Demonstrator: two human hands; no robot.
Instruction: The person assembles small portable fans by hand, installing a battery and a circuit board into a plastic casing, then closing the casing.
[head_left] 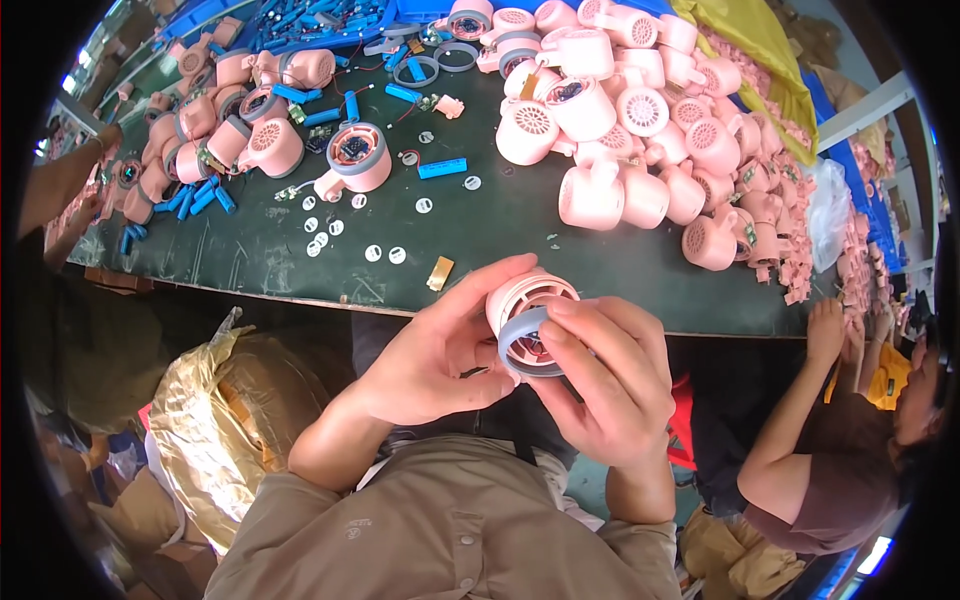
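Observation:
Just off the table's near edge, my left hand [440,350] grips a round pink plastic housing [508,294] with its open end turned up toward me. Between the fingers of my right hand [610,375] is a grey ring [510,345], tilted against the housing's open end. Red wire and a dark part show inside the ring. On the table beyond lies a similar pink housing with a grey ring fitted [360,160]. Close to my left hand is a small gold-coloured piece [440,273].
Piles of pink housings cover the table's right [640,120] and left [230,130]. Blue cylindrical cells [442,168], white discs [374,253] and loose grey rings [456,57] lie between. People work on both sides; one bare arm [800,390] is at right. A gold wrapped bundle [220,420] stands at lower left.

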